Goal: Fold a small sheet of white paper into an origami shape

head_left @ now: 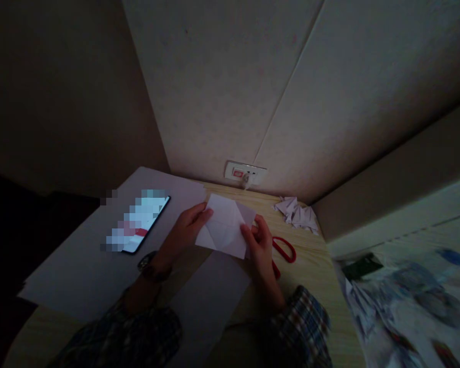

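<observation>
A creased sheet of white paper [224, 225] is held up between my two hands, above the wooden table. My left hand [191, 222] pinches its left edge, thumb on the front face. At the right edge, my right hand [258, 243] grips the paper between thumb and curled fingers. Fold lines cross the paper, and its right side looks folded over. Below it lies another white sheet [210, 296]. Red-handled scissors [285, 249] rest just right of my right hand, their blades hidden.
A lit phone [141, 225] lies on large white sheets [76, 266] at the left. Folded paper pieces [297, 214] sit at the table's back right corner. A wall socket [245, 174] with a plug is behind the table [322, 286]. Bags and papers [414, 301] lie beyond its right edge.
</observation>
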`<state>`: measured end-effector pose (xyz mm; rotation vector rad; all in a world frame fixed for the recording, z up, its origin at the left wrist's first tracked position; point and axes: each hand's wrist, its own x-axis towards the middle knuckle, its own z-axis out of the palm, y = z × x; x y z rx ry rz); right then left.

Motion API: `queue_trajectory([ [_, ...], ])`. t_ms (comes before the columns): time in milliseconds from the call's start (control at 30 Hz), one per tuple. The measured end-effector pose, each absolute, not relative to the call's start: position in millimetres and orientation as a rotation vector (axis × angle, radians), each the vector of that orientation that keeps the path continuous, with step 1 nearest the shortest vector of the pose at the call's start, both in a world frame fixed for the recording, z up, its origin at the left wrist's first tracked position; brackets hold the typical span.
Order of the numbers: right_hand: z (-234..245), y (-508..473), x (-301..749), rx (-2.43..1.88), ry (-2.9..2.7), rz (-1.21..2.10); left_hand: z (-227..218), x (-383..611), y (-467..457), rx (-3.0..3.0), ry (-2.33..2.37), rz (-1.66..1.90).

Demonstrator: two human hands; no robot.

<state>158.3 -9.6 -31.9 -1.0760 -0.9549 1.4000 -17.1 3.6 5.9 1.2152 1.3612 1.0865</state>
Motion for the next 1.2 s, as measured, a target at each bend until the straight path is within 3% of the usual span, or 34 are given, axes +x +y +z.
queue_trajectory([
  [1200, -37.5, -8.1, 164.6, -1.153, -1.135, 1.072, 10.3, -19.0, 6.4, 1.068, 1.419, 1.19],
])
